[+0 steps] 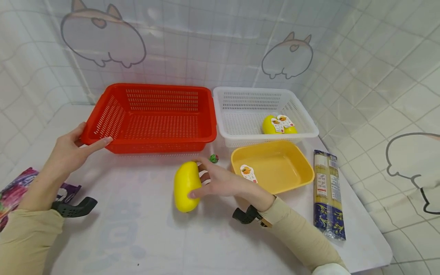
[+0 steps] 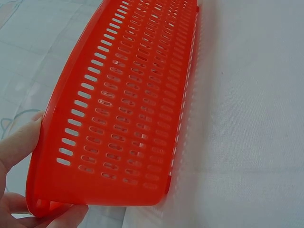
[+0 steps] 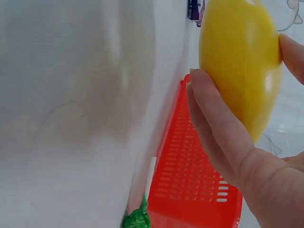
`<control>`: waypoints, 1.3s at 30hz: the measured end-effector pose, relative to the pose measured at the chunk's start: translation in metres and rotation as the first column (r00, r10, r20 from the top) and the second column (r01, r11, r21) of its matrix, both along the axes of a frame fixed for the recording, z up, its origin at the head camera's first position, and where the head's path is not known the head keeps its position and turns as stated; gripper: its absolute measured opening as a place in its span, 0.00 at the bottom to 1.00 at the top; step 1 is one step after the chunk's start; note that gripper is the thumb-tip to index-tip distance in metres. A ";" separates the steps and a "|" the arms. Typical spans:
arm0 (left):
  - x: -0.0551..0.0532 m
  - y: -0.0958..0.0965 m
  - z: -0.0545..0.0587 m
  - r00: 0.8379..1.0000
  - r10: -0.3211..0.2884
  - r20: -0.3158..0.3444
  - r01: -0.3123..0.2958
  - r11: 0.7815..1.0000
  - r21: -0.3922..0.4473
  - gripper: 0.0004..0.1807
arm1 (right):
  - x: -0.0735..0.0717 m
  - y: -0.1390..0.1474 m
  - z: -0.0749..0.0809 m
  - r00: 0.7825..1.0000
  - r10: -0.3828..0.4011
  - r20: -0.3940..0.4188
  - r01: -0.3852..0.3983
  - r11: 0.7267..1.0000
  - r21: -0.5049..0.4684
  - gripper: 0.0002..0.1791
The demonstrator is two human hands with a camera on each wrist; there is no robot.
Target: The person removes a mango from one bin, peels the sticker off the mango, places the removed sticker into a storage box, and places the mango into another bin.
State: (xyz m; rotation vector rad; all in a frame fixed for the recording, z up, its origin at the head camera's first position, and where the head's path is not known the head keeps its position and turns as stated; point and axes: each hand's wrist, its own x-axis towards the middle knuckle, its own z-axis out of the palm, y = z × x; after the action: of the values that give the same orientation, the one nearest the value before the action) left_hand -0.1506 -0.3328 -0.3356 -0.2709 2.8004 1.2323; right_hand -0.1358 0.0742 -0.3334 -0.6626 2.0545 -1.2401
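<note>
A smooth yellow mango (image 1: 186, 187) is in my right hand (image 1: 220, 179), pinched between thumb and fingers above the table. The right wrist view also shows the mango (image 3: 240, 57), with the fingers (image 3: 221, 114) along one side and the thumb on the other. At the near left corner of the red plastic basket (image 1: 165, 146), my left hand (image 1: 70, 152) grips the rim. In the left wrist view the basket's slotted side (image 2: 118, 109) fills the middle, fingers hooked at its corner.
Right of the red basket stands a white basket (image 1: 266, 138) holding yellow mangoes (image 1: 269, 125) with paper labels. A yellow tray (image 1: 275, 168) with a label lies before it. Noodle packs (image 1: 328, 194) lie far right, a green wrapped candy (image 1: 214, 158) mid-table, a purple bag (image 1: 20, 183) left.
</note>
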 end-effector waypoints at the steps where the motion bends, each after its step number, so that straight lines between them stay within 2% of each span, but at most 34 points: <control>1: 0.000 0.000 0.000 1.000 0.001 0.000 -0.001 1.000 -0.002 0.59 | 0.000 -0.001 0.001 1.000 0.002 -0.001 -0.002 1.000 -0.004 0.47; 11: 0.002 -0.002 0.001 1.000 0.004 0.004 -0.004 1.000 0.001 0.59 | -0.003 -0.011 0.014 0.999 0.023 -0.038 -0.023 1.000 -0.006 0.47; 21: 0.000 0.000 0.002 1.000 0.000 0.015 0.000 1.000 0.027 0.60 | -0.006 -0.017 0.021 1.000 0.005 -0.010 -0.005 1.000 -0.030 0.45; 26: 0.002 0.002 0.003 1.000 -0.007 0.016 0.007 1.000 0.016 0.60 | -0.008 -0.019 0.028 0.999 0.002 -0.048 -0.003 1.000 -0.014 0.48; 34: 0.003 0.003 0.004 1.000 -0.009 0.016 0.009 1.000 0.022 0.58 | -0.015 -0.020 0.049 0.992 0.000 -0.129 0.000 1.000 0.001 0.52; 39: 0.004 0.004 0.006 1.000 -0.013 0.018 0.013 0.999 0.037 0.58 | -0.020 -0.023 0.054 0.992 -0.003 -0.125 0.003 1.000 0.003 0.53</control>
State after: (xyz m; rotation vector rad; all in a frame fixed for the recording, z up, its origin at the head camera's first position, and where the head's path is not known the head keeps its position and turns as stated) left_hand -0.1465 -0.3286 -0.3298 -0.2599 2.7567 1.2709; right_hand -0.1560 0.0511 -0.2798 -0.7533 2.1595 -1.2245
